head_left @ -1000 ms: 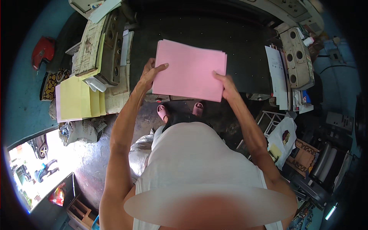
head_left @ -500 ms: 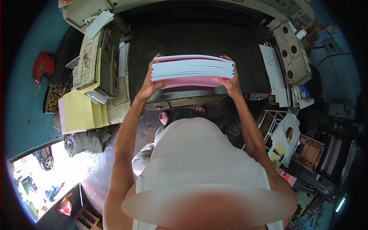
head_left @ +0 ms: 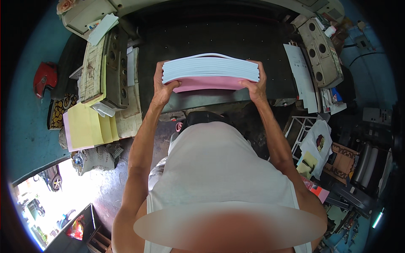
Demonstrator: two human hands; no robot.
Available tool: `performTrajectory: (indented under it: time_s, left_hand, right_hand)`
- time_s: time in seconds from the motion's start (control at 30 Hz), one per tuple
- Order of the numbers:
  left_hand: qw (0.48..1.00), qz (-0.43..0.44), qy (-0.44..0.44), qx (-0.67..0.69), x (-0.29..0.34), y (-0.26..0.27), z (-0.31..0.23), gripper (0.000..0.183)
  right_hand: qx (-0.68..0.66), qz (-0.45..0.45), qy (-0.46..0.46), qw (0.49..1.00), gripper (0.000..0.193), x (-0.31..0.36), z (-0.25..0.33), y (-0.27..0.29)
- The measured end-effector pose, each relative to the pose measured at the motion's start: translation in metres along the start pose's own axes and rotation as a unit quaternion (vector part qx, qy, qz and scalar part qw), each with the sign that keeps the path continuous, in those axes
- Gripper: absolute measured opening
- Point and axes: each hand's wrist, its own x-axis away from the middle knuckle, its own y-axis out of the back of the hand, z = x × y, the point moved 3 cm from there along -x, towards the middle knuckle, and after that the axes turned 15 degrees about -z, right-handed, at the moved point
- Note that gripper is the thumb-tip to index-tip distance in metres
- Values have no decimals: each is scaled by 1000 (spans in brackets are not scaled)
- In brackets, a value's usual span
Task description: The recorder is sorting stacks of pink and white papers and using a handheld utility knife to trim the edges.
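A thick stack of booklets (head_left: 211, 69) with pale blue-white edges and a pink face towards me is held up between both hands. Its layers bow upward in the middle, with a thin gap under the topmost one. My left hand (head_left: 162, 88) clasps the left end, thumb pressed on the pink face. At the opposite end my right hand (head_left: 256, 87) grips the same way. Most fingers of both hands are hidden behind the stack. Beneath and beyond it lies the dark machine table (head_left: 202, 42), dotted with small light points.
Worn machine blocks with round holes flank the table at left (head_left: 114, 71) and right (head_left: 318, 52). Yellow sheets (head_left: 86, 126) lie at the left, white printed sheets (head_left: 300, 76) at the right. A white wire rack (head_left: 297, 126) with a plastic bag (head_left: 316, 141) stands at lower right.
The stack's layers have bent into an upward arch, and the pink strip near its top no longer shows. Both hands keep their hold on the ends, slightly farther apart.
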Motion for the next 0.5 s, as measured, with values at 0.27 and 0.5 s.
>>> performTrajectory:
  time_s: [0.27,0.5]
  left_hand:
    - [995,5,-4,-99,-7,13,2,60]
    - [993,11,-27,-118,8,22,-3,55]
  right_hand:
    - [81,43,36,995,52,-4,0,-5]
    - [109,95,83,986,57,-2,19,2]
